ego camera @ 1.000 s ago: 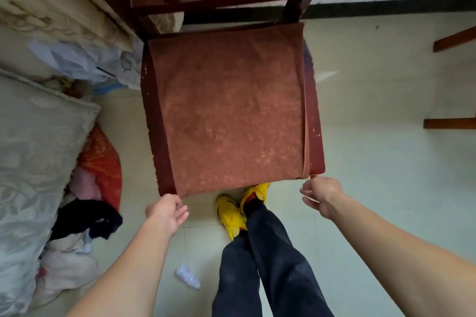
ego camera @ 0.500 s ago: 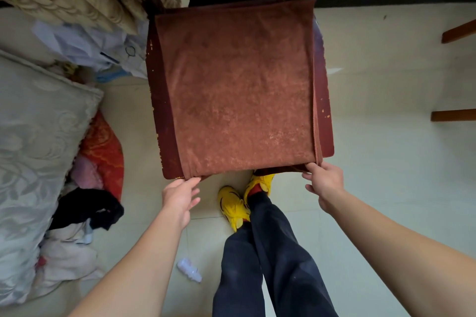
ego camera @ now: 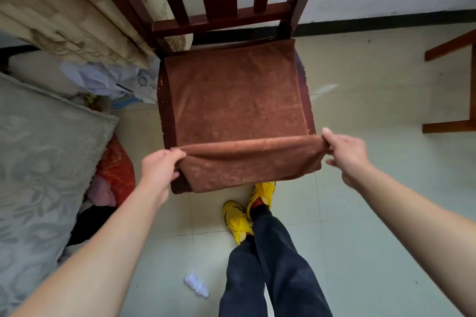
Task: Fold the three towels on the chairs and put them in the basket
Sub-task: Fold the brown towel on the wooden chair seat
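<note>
A rust-brown towel [ego camera: 231, 100] lies spread over the seat of a dark red wooden chair [ego camera: 164, 110]. Its near edge is lifted off the seat front into a raised fold. My left hand [ego camera: 159, 170] pinches the near left corner of the towel. My right hand [ego camera: 345, 152] pinches the near right corner. Both hands hold the edge taut between them, just above the front of the seat. No basket is in view.
A grey patterned cushion [ego camera: 38, 162] and a heap of clothes [ego camera: 110, 180] lie on the left. Another chair's legs [ego camera: 448, 126] stand at the right edge. My feet in yellow shoes [ego camera: 237, 219] stand on the tiled floor; a small white plastic scrap [ego camera: 197, 285] lies nearby.
Both hands have reached the seat front, gripped the towel's near corners, and raised that edge up off the seat. The camera view has tilted up to show the chair back.
</note>
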A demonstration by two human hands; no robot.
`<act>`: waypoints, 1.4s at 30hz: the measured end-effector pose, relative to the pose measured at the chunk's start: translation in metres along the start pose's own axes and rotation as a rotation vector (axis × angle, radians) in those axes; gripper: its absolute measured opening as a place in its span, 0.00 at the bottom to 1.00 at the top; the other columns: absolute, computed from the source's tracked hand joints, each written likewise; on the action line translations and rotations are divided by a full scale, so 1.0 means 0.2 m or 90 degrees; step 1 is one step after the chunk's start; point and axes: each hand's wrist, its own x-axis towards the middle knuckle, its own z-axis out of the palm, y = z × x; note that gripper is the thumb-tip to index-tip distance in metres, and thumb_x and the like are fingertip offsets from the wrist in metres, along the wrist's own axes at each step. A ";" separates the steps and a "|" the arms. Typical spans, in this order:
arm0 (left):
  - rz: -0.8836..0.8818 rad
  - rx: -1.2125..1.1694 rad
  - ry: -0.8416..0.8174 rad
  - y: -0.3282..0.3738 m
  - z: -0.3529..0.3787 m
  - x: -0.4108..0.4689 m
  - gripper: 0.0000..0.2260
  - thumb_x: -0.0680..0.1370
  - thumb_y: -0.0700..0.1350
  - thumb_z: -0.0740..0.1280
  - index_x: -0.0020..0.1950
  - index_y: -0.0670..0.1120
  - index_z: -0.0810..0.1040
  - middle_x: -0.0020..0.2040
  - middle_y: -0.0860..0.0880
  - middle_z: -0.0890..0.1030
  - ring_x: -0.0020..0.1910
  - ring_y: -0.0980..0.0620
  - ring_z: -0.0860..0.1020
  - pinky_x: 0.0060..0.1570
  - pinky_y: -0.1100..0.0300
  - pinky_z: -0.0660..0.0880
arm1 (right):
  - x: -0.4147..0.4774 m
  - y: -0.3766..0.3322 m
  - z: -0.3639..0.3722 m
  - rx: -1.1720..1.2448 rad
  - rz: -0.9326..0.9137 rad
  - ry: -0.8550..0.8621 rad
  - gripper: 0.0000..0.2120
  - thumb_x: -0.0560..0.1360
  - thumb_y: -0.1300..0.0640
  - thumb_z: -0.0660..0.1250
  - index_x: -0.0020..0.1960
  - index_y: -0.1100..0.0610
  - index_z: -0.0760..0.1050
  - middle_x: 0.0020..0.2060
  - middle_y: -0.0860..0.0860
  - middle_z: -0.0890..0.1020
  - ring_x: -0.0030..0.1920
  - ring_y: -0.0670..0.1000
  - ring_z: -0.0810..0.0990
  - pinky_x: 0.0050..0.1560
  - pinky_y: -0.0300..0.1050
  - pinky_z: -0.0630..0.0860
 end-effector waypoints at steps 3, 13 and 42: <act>0.024 0.009 0.033 0.16 0.07 0.16 0.08 0.74 0.41 0.70 0.38 0.47 0.74 0.39 0.49 0.76 0.40 0.52 0.75 0.37 0.60 0.72 | 0.15 -0.18 0.10 -0.006 -0.029 -0.009 0.12 0.75 0.48 0.69 0.40 0.56 0.75 0.37 0.54 0.73 0.39 0.52 0.73 0.30 0.41 0.73; -0.079 0.140 0.119 -0.14 0.12 0.20 0.18 0.68 0.46 0.77 0.53 0.43 0.76 0.52 0.41 0.81 0.48 0.42 0.80 0.45 0.51 0.77 | 0.17 0.05 0.09 -0.254 -0.043 0.030 0.09 0.69 0.54 0.73 0.46 0.51 0.75 0.45 0.51 0.83 0.46 0.54 0.82 0.52 0.50 0.79; 0.004 0.040 0.138 0.15 0.14 0.30 0.11 0.71 0.47 0.75 0.47 0.48 0.75 0.52 0.42 0.82 0.43 0.48 0.78 0.49 0.55 0.76 | 0.27 -0.17 0.16 -0.178 -0.057 0.016 0.05 0.66 0.55 0.72 0.38 0.51 0.75 0.37 0.50 0.82 0.36 0.52 0.80 0.40 0.49 0.79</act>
